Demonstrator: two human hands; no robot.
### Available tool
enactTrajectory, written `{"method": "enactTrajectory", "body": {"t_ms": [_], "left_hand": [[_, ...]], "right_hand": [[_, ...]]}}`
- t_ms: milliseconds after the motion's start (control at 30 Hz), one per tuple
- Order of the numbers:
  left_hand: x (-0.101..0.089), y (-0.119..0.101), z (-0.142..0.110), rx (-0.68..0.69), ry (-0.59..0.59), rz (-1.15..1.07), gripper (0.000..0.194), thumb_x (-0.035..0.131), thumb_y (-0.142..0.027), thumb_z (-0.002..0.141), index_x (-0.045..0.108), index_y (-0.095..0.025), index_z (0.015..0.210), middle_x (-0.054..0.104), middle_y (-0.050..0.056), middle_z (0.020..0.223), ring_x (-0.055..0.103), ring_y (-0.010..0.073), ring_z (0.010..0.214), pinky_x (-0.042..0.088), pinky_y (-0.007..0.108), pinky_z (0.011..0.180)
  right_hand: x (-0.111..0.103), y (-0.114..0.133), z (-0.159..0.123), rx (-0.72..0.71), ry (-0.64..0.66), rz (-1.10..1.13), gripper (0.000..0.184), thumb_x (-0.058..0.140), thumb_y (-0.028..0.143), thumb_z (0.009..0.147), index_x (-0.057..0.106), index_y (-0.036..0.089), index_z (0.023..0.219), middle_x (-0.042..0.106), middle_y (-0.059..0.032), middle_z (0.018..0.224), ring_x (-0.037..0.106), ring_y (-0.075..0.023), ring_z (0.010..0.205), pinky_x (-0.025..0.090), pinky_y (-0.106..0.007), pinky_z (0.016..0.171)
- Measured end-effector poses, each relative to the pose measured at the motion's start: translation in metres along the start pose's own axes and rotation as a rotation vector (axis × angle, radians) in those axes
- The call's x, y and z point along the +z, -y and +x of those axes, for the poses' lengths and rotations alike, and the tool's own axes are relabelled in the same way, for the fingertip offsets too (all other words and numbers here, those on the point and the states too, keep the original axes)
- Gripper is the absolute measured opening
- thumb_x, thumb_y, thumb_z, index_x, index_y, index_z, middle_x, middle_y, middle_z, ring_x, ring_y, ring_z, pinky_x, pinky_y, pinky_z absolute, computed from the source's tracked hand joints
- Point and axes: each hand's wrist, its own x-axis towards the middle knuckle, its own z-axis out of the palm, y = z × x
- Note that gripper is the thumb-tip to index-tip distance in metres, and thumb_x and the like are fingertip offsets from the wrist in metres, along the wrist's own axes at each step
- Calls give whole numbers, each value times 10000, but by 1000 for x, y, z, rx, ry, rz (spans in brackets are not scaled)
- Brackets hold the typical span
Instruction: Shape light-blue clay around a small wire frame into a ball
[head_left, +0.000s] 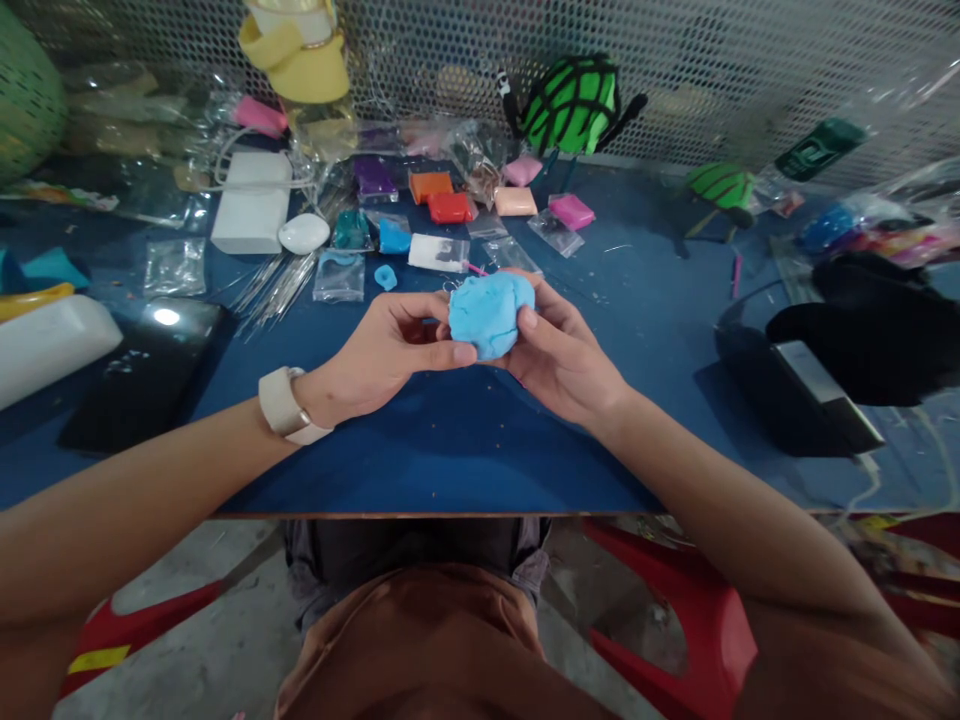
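A flattened lump of light blue modelling clay is held up between both hands, above the blue table. My left hand grips its left edge, thumb on the front face and fingers behind. From the right, my right hand holds the same lump, with the thumb pressed on its front and the other fingers partly hidden behind it. The clay's surface is creased and uneven. A small light blue clay piece lies on the table just beyond my left hand.
Packets of coloured clay, such as a red one, lie behind the hands. Metal wires and a black phone are at left. A green-and-black striped figure stands by the mesh partition. A black cloth-like item sits at right.
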Motion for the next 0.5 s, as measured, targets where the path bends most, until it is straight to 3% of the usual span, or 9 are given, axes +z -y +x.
{"method": "enactTrajectory", "body": {"t_ms": [133,300,500], "left_hand": [[0,0,-1,-8,5,8,435,1213,-485,693,853,-250,764,693,-3,786,616,154,750,602,349,749],[-1,1,-2,29,21,26,363,1190,-495,741,916,-275,832,714,4,802,629,163,747,617,366,758],[-2,1,-2,92,60,47,323,1157,-466,807,910,-262,845,830,41,970,788,211,918,689,395,876]], "right_hand": [[0,-1,0,3,10,13,567,1038,592,942,750,343,1363,903,-20,1308,899,-298,1243,807,-540,1067],[0,0,-1,9,-3,14,559,1033,598,946,755,345,1360,910,-18,1308,905,-287,1212,812,-513,1044],[0,0,-2,18,34,41,525,1016,579,966,762,346,1362,902,-10,1292,905,-270,1182,816,-477,1007]]}}
